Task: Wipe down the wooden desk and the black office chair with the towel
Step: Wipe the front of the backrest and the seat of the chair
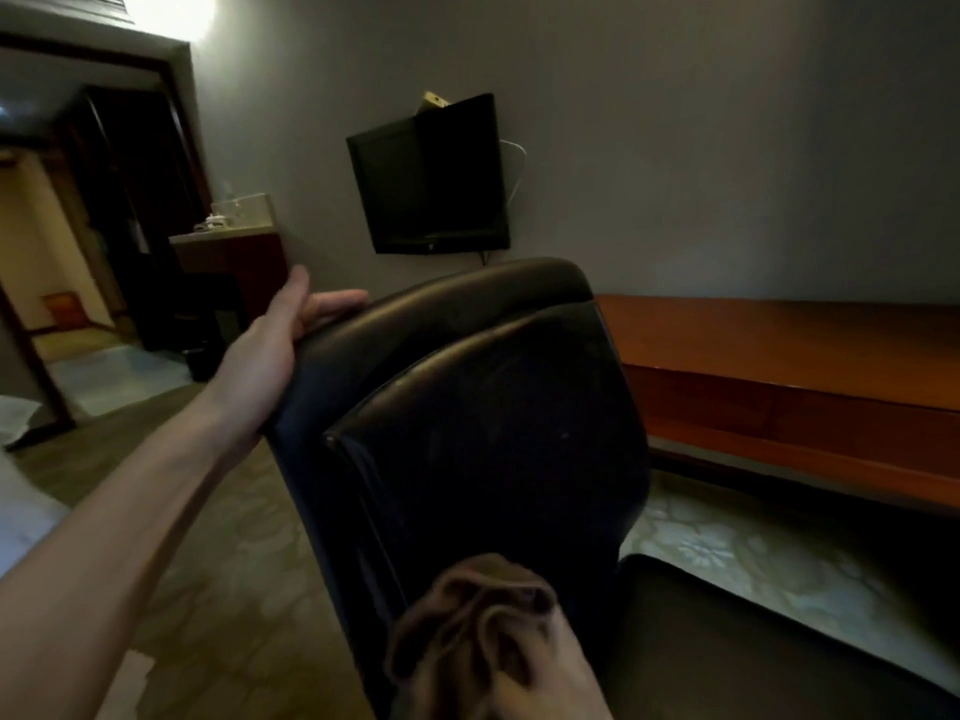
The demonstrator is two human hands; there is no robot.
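Chair work, live: left hand grips the black office chair at the top corner of its backrest, fingers curled over the edge. Low against that backrest, right hand clutches the bunched brown towel. Right of the chair stands the wooden desk.

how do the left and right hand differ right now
The left hand is up high, gripping the top edge of the black office chair; the right hand is low by its backrest. The left hand holds only the chair; the right hand clutches the brown towel. Both are at the chair's back.
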